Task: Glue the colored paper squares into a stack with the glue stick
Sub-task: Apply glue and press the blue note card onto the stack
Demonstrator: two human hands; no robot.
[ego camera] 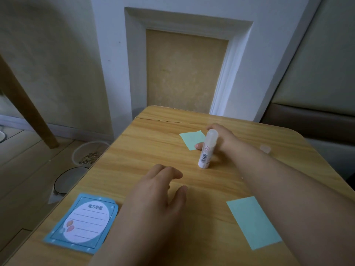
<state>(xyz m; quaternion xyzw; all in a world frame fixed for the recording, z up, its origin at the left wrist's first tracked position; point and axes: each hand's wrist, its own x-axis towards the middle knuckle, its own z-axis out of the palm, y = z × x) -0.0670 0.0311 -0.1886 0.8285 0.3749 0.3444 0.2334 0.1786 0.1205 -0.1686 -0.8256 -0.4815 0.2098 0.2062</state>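
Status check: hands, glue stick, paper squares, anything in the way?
Left hand open, hovering over table. Right hand on far green square, behind upright glue stick. Second green square near right, unstacked. Blue notecard clear.

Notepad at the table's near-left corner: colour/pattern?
Notepad: blue border, white lined oval in the middle, orange shapes at its lower left. Head view, the only one.
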